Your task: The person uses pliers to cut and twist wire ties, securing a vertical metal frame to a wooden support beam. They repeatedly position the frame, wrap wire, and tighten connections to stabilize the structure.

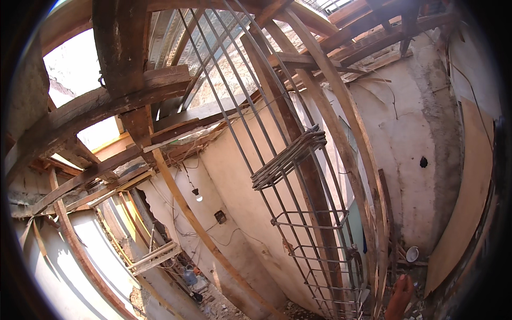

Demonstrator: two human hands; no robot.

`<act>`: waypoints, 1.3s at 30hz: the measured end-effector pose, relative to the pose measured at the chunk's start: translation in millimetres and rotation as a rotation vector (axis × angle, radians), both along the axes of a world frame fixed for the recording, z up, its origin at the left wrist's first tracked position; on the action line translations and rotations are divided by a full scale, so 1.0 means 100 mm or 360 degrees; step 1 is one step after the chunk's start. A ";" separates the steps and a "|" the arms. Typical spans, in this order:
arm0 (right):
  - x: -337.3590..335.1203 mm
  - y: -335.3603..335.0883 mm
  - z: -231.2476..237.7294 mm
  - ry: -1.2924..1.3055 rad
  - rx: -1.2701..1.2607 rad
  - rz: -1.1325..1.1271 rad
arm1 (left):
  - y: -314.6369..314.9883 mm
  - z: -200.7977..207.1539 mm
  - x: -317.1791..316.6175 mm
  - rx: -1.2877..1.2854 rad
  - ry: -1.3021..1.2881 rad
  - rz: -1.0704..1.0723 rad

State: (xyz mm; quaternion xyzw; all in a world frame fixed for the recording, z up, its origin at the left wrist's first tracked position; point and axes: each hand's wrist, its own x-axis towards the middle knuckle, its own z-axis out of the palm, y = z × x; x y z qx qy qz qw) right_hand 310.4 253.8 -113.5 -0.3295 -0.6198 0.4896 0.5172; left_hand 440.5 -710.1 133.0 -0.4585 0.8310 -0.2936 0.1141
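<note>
My right hand [402, 290] comes up from the lower edge, right of centre, with its fingers curled closed. What they hold, if anything, cannot be made out. Close to its left are the lower ends of long wooden posts [368, 213], apart from the fingers as far as I can see. A rebar column cage [312, 234] stands tilted in the middle, its long bars reaching up to the roof. Square stirrups [309, 226] are spaced along its lower part, and a thick stack of stirrups [288, 160] is bunched higher up. My left hand is out of view.
Wooden beams [122, 101] and corrugated metal sheets [165, 42] cross overhead. A slanted timber prop [202, 234] rises left of the cage. A light bulb [199, 198] hangs near the plastered wall [240, 186]. Rubble [221, 304] covers the floor; a board [464, 197] leans at the right.
</note>
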 end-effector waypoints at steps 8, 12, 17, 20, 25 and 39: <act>0.44 -0.27 0.55 -0.0496 0.0254 0.0420 | 0.88 0.04 -1.32 0.0386 -0.0461 -0.0129; 0.31 -0.79 0.71 -0.0469 0.0365 0.0983 | 2.28 -0.19 -2.65 0.0449 -0.0734 -0.1174; 0.07 -1.43 0.44 -0.0373 0.1271 0.0845 | 5.03 -0.58 -2.63 0.1750 0.0243 -0.2326; 0.23 -1.49 1.18 -0.0464 0.0159 0.1481 | 6.09 -1.00 -2.33 0.2247 0.0267 -0.2905; 0.14 -1.55 0.93 -0.0354 0.0289 0.1296 | 6.76 -1.41 -1.95 0.3366 0.0061 -0.1971; -0.38 -1.63 0.18 0.0114 -0.1587 0.1653 | 6.47 -1.58 -2.16 0.3505 0.0812 -0.1100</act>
